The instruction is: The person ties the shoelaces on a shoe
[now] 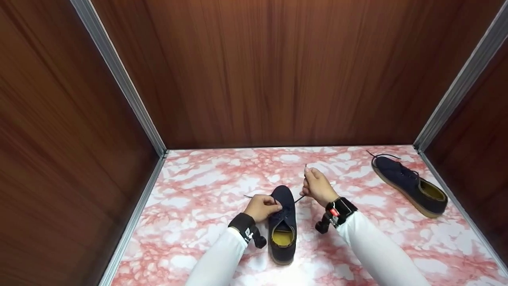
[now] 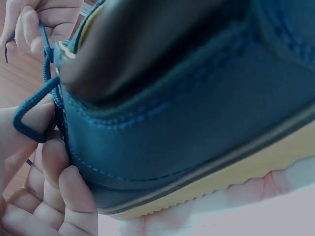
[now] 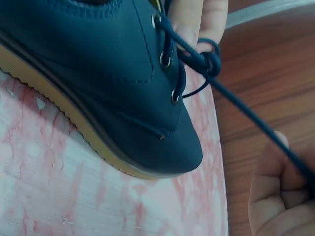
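My left hand [image 1: 260, 207] and right hand [image 1: 319, 186] pinch the lace [image 3: 246, 110]; another shoe [image 1: 401, 179] lies rightward; the nearer shoe [image 1: 290, 214] points lengthwise away from me.

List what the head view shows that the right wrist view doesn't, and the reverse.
Only the head view: a second shoe at the far right, the white sleeves and the black wrist straps.

Only the right wrist view: the metal eyelets and the ridged sole edge, both seen clearly.

Both: the near shoe, its dark lace running to the right hand, the left hand at the lacing, the red-and-white surface and brown wood-grain panelling.
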{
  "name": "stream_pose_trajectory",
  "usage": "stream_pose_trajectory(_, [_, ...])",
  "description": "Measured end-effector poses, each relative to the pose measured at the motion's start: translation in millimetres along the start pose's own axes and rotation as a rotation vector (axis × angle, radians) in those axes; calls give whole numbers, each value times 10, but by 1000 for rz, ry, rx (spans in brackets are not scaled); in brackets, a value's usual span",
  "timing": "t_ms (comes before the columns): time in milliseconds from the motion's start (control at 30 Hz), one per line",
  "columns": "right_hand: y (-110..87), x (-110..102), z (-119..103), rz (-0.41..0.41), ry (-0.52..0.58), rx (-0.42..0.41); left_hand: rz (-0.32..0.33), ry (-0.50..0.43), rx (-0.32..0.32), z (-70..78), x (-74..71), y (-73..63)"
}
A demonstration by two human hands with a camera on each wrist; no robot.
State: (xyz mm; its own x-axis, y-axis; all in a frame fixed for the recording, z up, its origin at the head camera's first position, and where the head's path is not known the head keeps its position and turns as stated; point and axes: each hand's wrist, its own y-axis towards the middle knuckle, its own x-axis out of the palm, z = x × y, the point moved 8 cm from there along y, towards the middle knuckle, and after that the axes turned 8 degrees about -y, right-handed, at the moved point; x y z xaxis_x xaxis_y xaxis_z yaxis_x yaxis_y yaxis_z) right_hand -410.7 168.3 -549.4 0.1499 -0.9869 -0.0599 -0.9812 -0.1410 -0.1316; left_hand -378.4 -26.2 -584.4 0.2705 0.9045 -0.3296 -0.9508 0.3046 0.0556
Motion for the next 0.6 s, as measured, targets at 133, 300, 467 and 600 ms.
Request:
stream_pose_trajectory(133, [-33,16,-27,-30,28,21,-5,-66,-30,-11,-4,-5])
stream_pose_trajectory(300, [-86,-3,-32,-109,39,43,3,-121,-34,7,-35,-16])
stream_pose_trajectory(467, [-127,-32,-78,-208,-48,-40,22,-172,-56,-2,-79,-9])
stream_pose_trajectory(600, [-154,-40,-84,-282,-105,-86,35,-286,-126,-55,-86,-6])
